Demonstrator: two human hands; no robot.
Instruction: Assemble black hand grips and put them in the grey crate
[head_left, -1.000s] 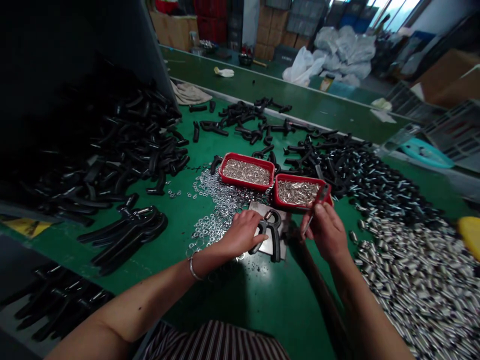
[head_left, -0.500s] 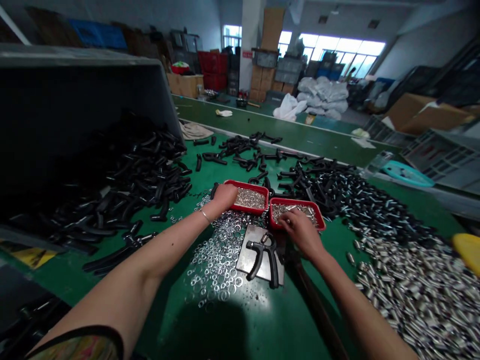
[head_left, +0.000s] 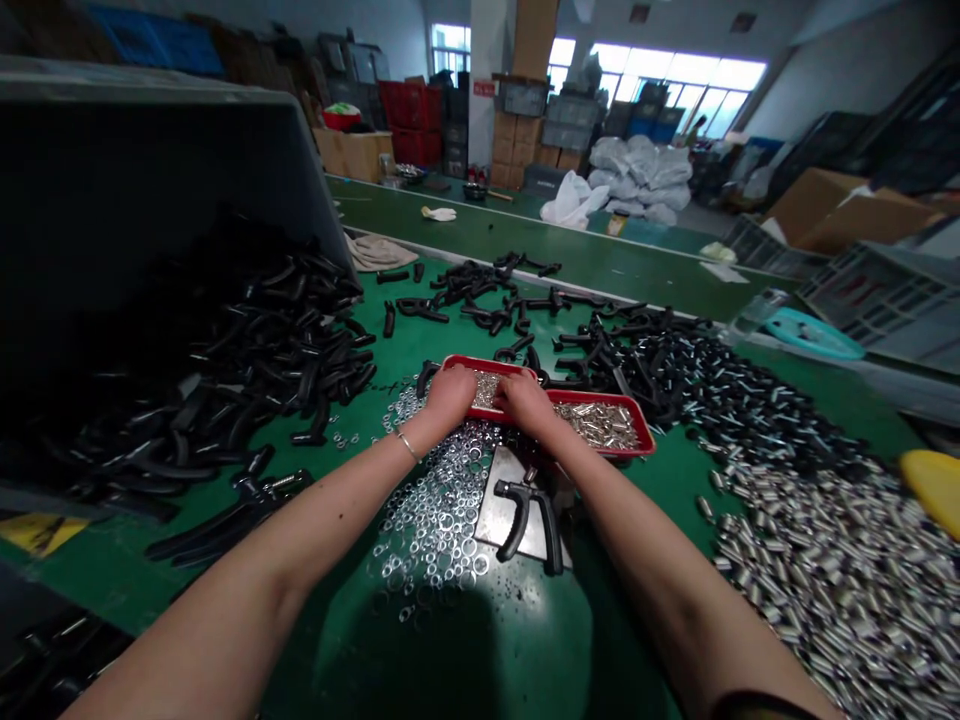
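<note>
My left hand reaches over the left end of a red tray of small shiny metal pieces. Its fingers are curled down, and whatever they hold is hidden. At the tray's right side, my right hand has its fingers pinched over the same pieces; I cannot make out what is in them. A second red tray, with small metal pins, stands to the right. Below the hands, a black-handled hand gripper lies on a metal plate, beside many loose metal rings.
A large grey bin on its side spills black handles at left. More black handles lie behind the trays. Heaped at right are bolts with black heads and metal cylinders. A green conveyor belt runs behind.
My right hand has moved left from the right tray to the left tray. My left hand stays at the left tray. The view has shifted slightly.
</note>
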